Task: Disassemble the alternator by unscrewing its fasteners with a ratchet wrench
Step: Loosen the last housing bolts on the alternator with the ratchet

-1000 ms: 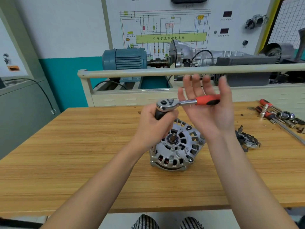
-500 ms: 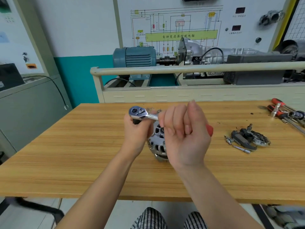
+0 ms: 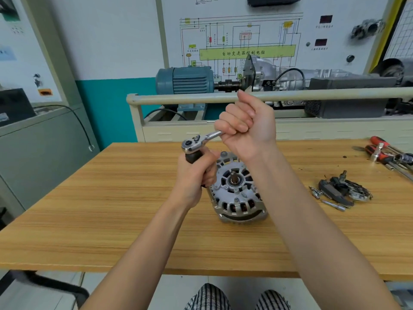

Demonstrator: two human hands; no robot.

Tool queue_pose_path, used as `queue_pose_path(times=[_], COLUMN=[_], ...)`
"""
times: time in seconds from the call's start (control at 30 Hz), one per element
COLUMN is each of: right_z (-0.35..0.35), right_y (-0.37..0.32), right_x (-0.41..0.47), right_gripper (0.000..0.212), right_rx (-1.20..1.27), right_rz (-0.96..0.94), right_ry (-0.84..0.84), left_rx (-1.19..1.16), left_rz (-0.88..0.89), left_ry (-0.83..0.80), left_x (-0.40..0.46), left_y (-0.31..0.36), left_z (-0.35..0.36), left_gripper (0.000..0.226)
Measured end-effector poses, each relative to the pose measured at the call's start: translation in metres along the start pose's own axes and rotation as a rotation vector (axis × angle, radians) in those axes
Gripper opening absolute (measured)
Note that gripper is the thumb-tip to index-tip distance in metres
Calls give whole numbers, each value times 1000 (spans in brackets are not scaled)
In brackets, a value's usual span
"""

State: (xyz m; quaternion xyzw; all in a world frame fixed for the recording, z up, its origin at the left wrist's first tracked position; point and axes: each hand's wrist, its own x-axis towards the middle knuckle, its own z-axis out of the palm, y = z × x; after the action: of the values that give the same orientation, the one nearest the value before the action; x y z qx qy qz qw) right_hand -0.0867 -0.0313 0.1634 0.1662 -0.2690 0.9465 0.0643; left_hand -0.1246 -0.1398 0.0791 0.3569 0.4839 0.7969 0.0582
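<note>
Head camera looks down on a wooden tabletop [image 3: 111, 209] with a grey cabinet [image 3: 40, 148] at far left. Left hand [image 3: 196, 173] grips a black extension under the ratchet wrench [image 3: 201, 140]; right hand [image 3: 245, 128] is curled round its handle. Beneath them the alternator [image 3: 237, 193] sits on the tabletop, shaft up. Removed parts [image 3: 344, 190] lie to the right, red-handled tools [image 3: 384, 151] at the far edge. Behind a rail stand a blue motor [image 3: 185, 80] and a wiring board [image 3: 245, 36].

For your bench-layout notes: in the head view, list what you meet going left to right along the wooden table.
Left hand on the black extension → alternator → removed parts pile → red-handled tools.
</note>
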Motion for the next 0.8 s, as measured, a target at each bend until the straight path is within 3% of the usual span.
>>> queue_pose_path(times=[0.17,0.3,0.47,0.63,0.7,0.8], right_z=[3,0,3,4,2,2], right_y=[-4,-4,0,46,47,22], right_x=[15,17,-10,-57,-61,-54], right_gripper=[58,58,60,51,49,60], right_rx=[49,140,72,-304,-312,-233], right_rz=[153,168,-128,-695,-729,-524], right_ry=[28,50,65,-189,-225,-164], left_rx=[29,-7,-49,-18,-5,24], left_rz=[-38,-30,-33,16,28,12], left_ry=[-219,-240,-27,97,107,58], left_x=[1,1,-1,-8,-11,-11], left_y=[8,11,1,-3,-3,-3], left_z=[-5,0,13,15,17,20], left_gripper=[33,33,41,39,36,37])
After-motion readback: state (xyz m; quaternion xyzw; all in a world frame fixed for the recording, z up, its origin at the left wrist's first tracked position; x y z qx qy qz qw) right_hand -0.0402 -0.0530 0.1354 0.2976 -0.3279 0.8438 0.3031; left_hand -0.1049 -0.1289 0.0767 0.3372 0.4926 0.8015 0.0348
